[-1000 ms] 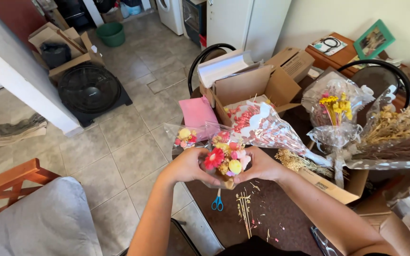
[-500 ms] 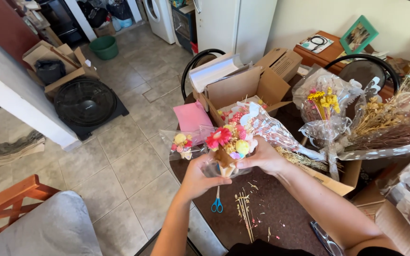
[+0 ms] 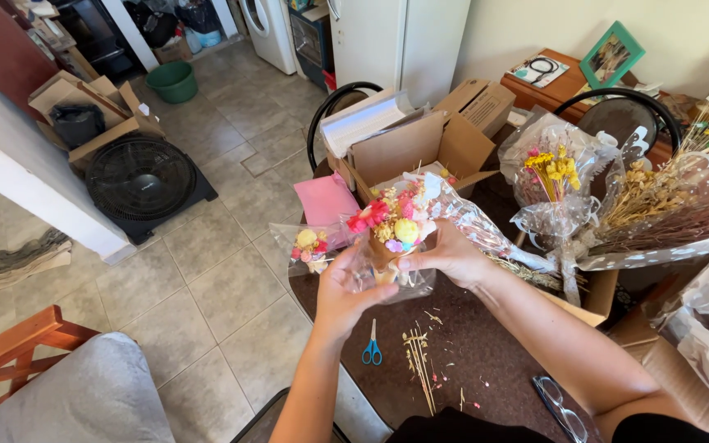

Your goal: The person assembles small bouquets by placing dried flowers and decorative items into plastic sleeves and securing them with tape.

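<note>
Now, bouquet: small dried-flower bouquet point(image 3: 391, 234) in clear wrap, held above the worktop point(image 3: 486, 361) edge.
Axis: upright, blooms up and tilted slightly away, stem end down.
Left hand point(image 3: 345, 295): fingers curled around the wrapped stem from below.
Right hand point(image 3: 451, 254): fingers gripping the wrap beside the blooms.
Nearby: blue scissors point(image 3: 372, 351), stem trimmings point(image 3: 420, 369), open cardboard box point(image 3: 420, 148).

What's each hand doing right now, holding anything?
Left hand: closed around the clear wrap at the base of the small flower bouquet.
Right hand: closed on the same bouquet from the other side.
</note>
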